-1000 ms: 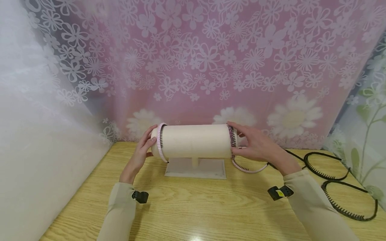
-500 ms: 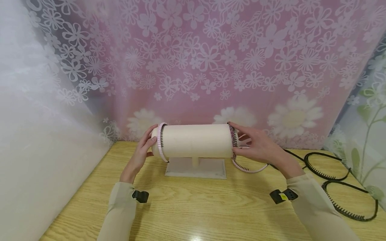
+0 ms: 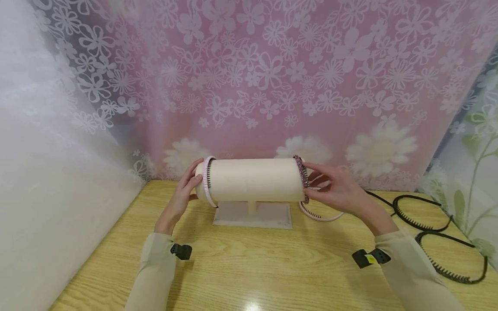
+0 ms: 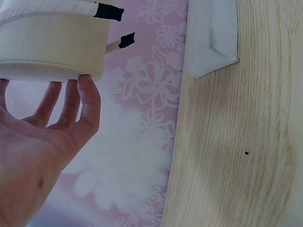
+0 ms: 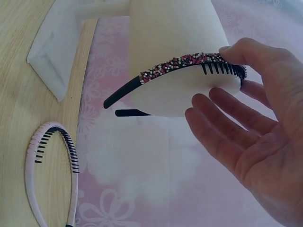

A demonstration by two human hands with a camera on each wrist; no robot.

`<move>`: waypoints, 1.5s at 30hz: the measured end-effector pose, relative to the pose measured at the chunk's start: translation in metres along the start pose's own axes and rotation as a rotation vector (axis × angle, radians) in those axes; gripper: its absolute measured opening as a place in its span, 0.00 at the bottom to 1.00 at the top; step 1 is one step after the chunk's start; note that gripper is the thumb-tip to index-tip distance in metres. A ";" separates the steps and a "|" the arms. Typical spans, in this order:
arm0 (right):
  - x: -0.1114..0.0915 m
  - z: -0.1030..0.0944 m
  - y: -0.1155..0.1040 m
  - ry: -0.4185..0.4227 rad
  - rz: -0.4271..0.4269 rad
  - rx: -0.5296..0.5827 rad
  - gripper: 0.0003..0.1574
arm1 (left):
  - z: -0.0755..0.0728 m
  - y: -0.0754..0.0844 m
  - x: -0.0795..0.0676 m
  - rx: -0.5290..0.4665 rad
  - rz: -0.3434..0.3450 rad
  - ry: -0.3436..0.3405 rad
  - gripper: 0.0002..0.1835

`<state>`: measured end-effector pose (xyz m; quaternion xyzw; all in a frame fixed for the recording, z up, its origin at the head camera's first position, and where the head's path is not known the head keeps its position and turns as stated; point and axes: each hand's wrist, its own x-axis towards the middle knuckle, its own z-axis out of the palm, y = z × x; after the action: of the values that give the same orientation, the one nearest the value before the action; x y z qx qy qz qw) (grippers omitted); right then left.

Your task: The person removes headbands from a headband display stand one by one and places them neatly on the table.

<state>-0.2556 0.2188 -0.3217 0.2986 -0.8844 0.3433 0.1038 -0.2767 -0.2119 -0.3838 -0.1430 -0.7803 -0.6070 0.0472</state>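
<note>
A cream padded roll on a stand (image 3: 254, 179) lies level on its post above a flat base (image 3: 268, 216). At its left end my left hand (image 3: 182, 192) grips the roll, thumb in front and fingers over the end. Just inward of that hand, a pale pink toothed headband (image 3: 206, 181) sits round the roll. My right hand (image 3: 336, 188) pinches a beaded headband (image 3: 301, 170) at the right end, thumb on its outer face; this headband still goes over the roll. In the right wrist view its black tips (image 5: 118, 97) extend past the roll.
Another pink headband (image 5: 33, 156) lies on the table (image 3: 241, 263) under the right end. Black toothed headbands (image 3: 451, 276) lie at the table's right. A pink flowered curtain (image 3: 249, 108) hangs behind, and a white wall (image 3: 58, 172) is at left.
The beaded headband has shifted slightly right and tilted toward the roll's right end, with my right hand moving right too. My left hand and the roll stay nearly still.
</note>
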 end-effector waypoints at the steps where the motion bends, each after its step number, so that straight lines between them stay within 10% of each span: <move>1: -0.001 0.000 0.000 0.005 -0.001 -0.003 0.41 | 0.000 0.000 0.000 0.001 -0.002 -0.001 0.28; 45: -0.017 -0.001 0.002 0.126 -0.045 -0.013 0.31 | -0.001 -0.001 -0.001 -0.013 -0.002 -0.010 0.28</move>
<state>-0.2433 0.2283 -0.3289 0.2957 -0.8714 0.3531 0.1692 -0.2767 -0.2132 -0.3848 -0.1457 -0.7766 -0.6115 0.0417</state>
